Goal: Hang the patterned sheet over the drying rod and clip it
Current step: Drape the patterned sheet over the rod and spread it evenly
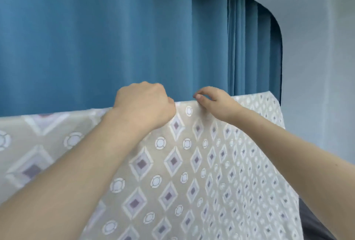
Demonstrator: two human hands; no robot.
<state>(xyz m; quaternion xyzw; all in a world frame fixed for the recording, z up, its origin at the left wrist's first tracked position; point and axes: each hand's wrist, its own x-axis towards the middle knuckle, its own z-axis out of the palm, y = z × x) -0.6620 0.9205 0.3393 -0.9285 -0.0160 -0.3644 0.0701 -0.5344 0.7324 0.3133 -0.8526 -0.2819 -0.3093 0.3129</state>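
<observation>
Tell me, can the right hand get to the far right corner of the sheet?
Probably yes. The right hand already pinches the patterned sheet at its top edge, and nothing sits between it and that corner.

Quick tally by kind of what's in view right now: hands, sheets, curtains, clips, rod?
Hands: 2, left hand and right hand, both at the sheet's top edge
Sheet: 1, patterned
Curtain: 1, blue
Clips: 0 in view
Rod: 0 in view, likely hidden under the sheet
Total: 4
</observation>
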